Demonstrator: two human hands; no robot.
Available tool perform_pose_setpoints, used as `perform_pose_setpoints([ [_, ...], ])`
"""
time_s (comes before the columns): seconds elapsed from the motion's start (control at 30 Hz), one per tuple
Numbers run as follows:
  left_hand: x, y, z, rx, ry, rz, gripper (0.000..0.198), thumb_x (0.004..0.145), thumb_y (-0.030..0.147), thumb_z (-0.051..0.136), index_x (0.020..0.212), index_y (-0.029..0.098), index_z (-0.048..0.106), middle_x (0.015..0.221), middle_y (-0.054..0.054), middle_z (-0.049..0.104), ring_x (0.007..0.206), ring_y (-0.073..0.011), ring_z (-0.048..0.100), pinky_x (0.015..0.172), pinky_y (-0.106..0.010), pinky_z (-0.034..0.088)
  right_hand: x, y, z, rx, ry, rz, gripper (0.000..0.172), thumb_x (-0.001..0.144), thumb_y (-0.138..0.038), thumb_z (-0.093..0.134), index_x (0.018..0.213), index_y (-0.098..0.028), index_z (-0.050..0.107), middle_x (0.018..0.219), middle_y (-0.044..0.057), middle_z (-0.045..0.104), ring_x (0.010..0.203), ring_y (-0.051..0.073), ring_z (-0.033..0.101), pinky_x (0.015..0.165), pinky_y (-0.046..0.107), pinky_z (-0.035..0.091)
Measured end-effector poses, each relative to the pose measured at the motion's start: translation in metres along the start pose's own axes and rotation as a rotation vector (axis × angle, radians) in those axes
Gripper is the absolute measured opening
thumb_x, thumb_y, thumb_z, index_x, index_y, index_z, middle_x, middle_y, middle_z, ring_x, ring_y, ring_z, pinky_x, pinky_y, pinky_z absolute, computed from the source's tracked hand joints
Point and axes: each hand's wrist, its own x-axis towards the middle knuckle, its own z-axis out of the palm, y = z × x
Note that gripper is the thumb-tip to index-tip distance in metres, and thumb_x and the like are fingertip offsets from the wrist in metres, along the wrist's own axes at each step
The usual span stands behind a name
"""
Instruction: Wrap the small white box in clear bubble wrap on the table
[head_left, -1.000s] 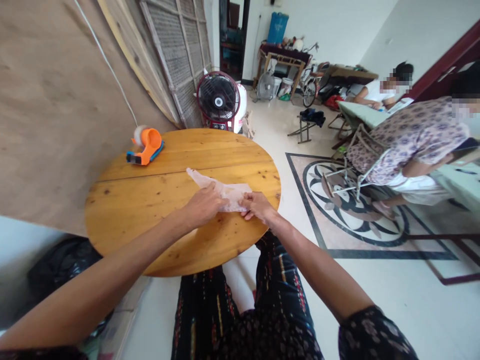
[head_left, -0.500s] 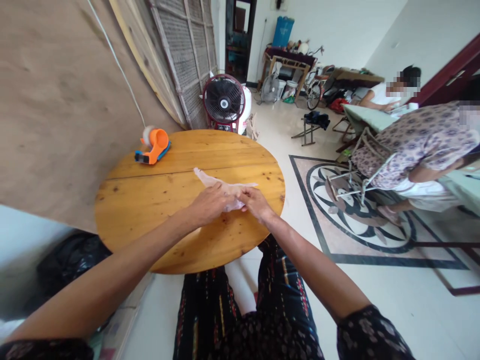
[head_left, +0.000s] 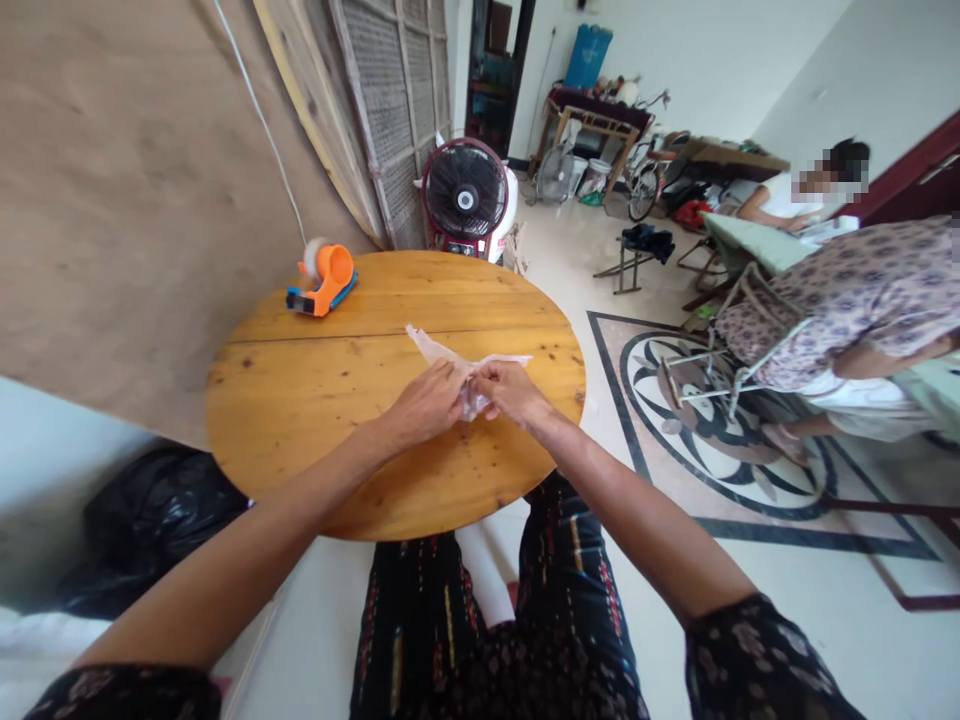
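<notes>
A thin, see-through pinkish plastic bag (head_left: 450, 358) lies on the round wooden table (head_left: 315, 400). My left hand (head_left: 426, 402) and my right hand (head_left: 510, 389) meet at the bag's near edge, fingers pinched on the plastic. The bag's far corners stick out beyond my fingers, one toward the back left, one to the right. The part between my hands is bunched and lifted slightly off the wood.
An orange tape dispenser (head_left: 324, 280) sits at the table's far left edge. A big plywood sheet (head_left: 120, 200) leans at the left. A red fan (head_left: 465, 198) stands behind the table. Two seated people (head_left: 840, 290) work at the right. A black bag (head_left: 157, 510) lies on the floor.
My hands have drawn together over the bag, gathering and lifting its near edge. The flat bag has become bunched. The camera has shifted slightly left.
</notes>
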Motion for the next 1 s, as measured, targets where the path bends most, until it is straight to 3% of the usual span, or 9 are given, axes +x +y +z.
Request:
perform_pose_setpoints([
  [0.23, -0.004, -0.004, 0.009, -0.09, 0.096, 0.022, 0.064, 0.076, 0.005, 0.045, 0.139, 0.014, 0.037, 0.111, -0.011, 0.062, 0.109, -0.0243, 0.055, 0.093, -0.037, 0.047, 0.008, -0.011, 0.006, -0.161, -0.077, 0.027, 0.023, 0.076, -0.001, 0.048, 0.059, -0.015, 0.054, 0.054, 0.001, 0.06, 0.048, 0.012, 0.06, 0.04, 0.02, 0.048],
  [0.5, -0.024, -0.007, 0.022, -0.282, 0.265, 0.001, 0.055, 0.085, 0.009, 0.042, 0.139, 0.016, 0.035, 0.128, -0.012, 0.055, 0.121, -0.0222, 0.049, 0.102, -0.04, 0.042, -0.007, -0.032, 0.001, -0.147, -0.211, 0.085, 0.024, 0.073, 0.0, 0.047, 0.065, -0.014, 0.064, 0.064, 0.004, 0.063, 0.059, 0.013, 0.06, 0.046, 0.022, 0.053],
  [0.67, -0.027, -0.004, 0.026, -0.405, 0.332, -0.081, 0.04, 0.081, 0.011, 0.049, 0.12, 0.018, 0.047, 0.12, -0.01, 0.058, 0.114, -0.0198, 0.053, 0.1, -0.037, 0.044, -0.007, -0.034, 0.003, -0.201, -0.253, 0.106, 0.017, 0.074, -0.004, 0.057, 0.063, -0.014, 0.065, 0.066, 0.006, 0.067, 0.062, 0.017, 0.065, 0.044, 0.021, 0.052],
  [0.8, -0.03, 0.005, 0.024, -0.337, 0.375, -0.171, 0.02, 0.083, 0.016, 0.05, 0.103, 0.019, 0.054, 0.108, -0.009, 0.06, 0.107, -0.022, 0.054, 0.094, -0.04, 0.045, -0.007, -0.038, 0.003, -0.299, -0.275, 0.095, 0.016, 0.073, -0.006, 0.057, 0.064, -0.015, 0.065, 0.063, 0.006, 0.068, 0.062, 0.019, 0.067, 0.04, 0.019, 0.048],
  [0.9, -0.032, 0.013, 0.018, -0.317, 0.32, -0.301, 0.006, 0.081, 0.021, 0.052, 0.086, 0.019, 0.054, 0.09, -0.005, 0.06, 0.088, -0.0202, 0.056, 0.08, -0.035, 0.048, -0.009, -0.043, 0.004, -0.353, -0.283, 0.092, 0.014, 0.072, -0.006, 0.056, 0.066, -0.015, 0.065, 0.058, 0.004, 0.066, 0.056, 0.017, 0.066, 0.038, 0.017, 0.045],
  [1.0, -0.03, 0.021, 0.01, -0.397, 0.264, -0.409, 0.011, 0.078, 0.029, 0.057, 0.08, 0.02, 0.051, 0.079, -0.001, 0.057, 0.074, -0.0163, 0.054, 0.067, -0.03, 0.044, -0.014, -0.049, 0.004, -0.358, -0.314, 0.126, 0.016, 0.072, -0.006, 0.054, 0.079, -0.015, 0.065, 0.064, 0.004, 0.068, 0.05, 0.017, 0.064, 0.038, 0.02, 0.046],
])
